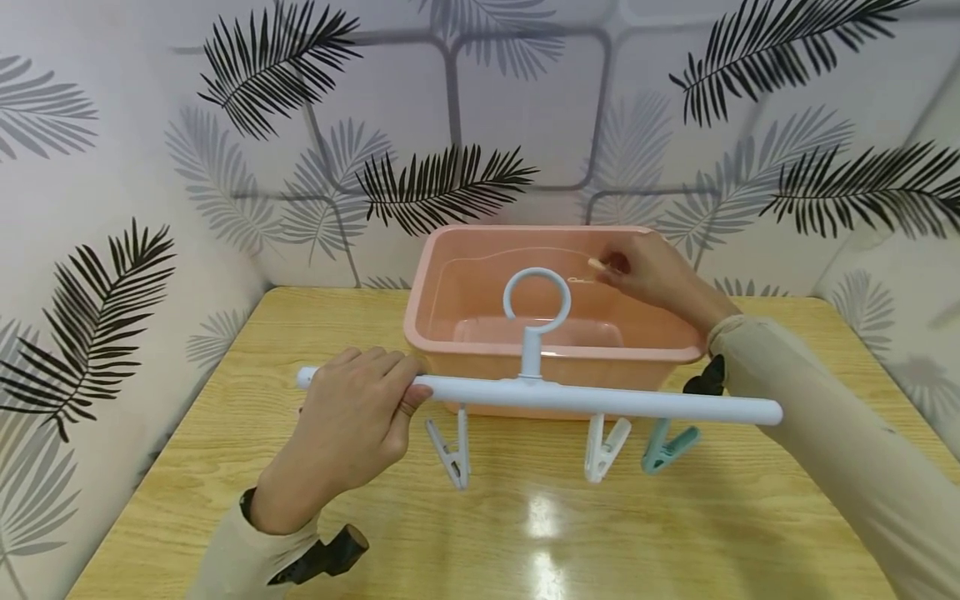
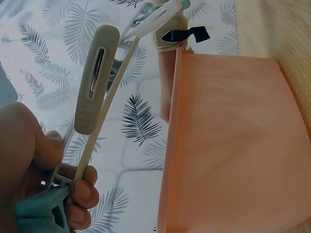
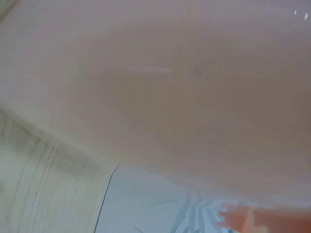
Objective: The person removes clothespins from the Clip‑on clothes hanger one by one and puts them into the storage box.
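Note:
My left hand grips a pale blue clip hanger near the left end of its bar, its round hook pointing up. Below the bar hang a grey clip, a white clip and a teal clip. The left wrist view shows a beige clip close up and another teal clip by the fingers. Over the back right of a peach plastic tub, my right hand pinches a small cream-coloured piece; I cannot tell what it is.
The tub stands on a wood-grain table, just behind the hanger. A leaf-patterned backdrop rises behind the table and at its sides. In the right wrist view a blurred pinkish surface fills most of the picture.

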Demonstrator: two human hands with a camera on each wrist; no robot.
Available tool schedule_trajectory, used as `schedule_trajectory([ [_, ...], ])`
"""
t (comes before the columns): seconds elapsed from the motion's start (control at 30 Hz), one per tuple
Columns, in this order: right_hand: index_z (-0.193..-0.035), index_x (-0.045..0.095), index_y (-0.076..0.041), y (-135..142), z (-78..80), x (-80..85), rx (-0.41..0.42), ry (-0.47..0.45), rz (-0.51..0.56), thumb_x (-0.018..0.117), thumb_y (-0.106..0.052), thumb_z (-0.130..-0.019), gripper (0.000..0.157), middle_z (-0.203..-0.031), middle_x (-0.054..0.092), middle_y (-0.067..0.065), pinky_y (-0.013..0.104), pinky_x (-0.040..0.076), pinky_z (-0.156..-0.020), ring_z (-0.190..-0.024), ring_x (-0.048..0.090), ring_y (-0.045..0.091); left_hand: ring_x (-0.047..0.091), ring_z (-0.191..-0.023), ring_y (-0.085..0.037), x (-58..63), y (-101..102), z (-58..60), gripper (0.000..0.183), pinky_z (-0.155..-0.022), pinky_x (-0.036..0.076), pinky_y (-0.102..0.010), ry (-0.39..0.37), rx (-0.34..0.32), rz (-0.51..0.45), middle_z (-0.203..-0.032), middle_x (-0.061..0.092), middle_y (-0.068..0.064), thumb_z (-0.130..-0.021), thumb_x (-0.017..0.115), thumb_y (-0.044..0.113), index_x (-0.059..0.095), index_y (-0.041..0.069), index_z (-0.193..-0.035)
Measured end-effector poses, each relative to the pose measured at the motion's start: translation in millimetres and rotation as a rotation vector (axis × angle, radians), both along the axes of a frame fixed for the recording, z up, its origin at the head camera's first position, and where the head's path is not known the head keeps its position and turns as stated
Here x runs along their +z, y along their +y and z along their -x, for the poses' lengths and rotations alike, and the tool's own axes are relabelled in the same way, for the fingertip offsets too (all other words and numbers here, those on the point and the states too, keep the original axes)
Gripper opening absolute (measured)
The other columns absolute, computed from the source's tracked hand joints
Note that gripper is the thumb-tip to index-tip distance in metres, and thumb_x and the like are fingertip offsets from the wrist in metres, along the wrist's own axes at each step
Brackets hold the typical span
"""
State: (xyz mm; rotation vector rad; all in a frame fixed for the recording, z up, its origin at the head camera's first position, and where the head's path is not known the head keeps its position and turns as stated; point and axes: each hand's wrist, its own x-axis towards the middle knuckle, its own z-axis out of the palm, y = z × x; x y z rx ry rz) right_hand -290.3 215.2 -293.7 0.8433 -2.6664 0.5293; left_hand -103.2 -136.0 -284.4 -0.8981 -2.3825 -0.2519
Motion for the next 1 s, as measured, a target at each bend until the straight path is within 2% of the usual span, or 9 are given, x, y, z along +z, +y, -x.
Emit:
schedule_trajectory([
  [0.33,-0.090,0.067,0.002,4.3,-5.3,2.7,0.025,0.005,0.021,0.067,-0.005,-0.087,0.008,-0.079,0.065,0.012,0.042,0.048,-0.069,-0.072,0.061,0.025,0.045,-0.056,-0.014,0.3,2.7,0.3,0.017,-0.054,0.035,-0.029,-0.003,0.006,0.022,-0.063,0.048,0.003,-0.094,0.057,0.019,0.057,0.008,-0.081],
  [0.67,-0.097,0.067,0.003,10.3,-13.6,9.1,-0.032,-0.039,0.016,0.066,-0.005,-0.089,0.011,-0.085,0.067,0.015,0.045,0.049,-0.074,-0.078,0.062,0.028,0.047,-0.056,-0.015,-0.4,4.1,2.0,0.017,-0.053,0.035,-0.028,0.002,0.009,0.018,-0.065,0.053,0.002,-0.094,0.059,0.019,0.058,0.007,-0.082],
  [1.0,-0.101,0.068,0.001,20.5,-36.7,19.7,-0.013,0.050,0.035,0.066,-0.006,-0.090,0.013,-0.087,0.070,0.014,0.044,0.052,-0.069,-0.076,0.066,0.026,0.047,-0.056,-0.015,-1.0,4.3,2.8,0.019,-0.053,0.034,-0.028,0.003,0.010,0.012,-0.063,0.048,0.003,-0.093,0.059,0.019,0.055,0.009,-0.078],
])
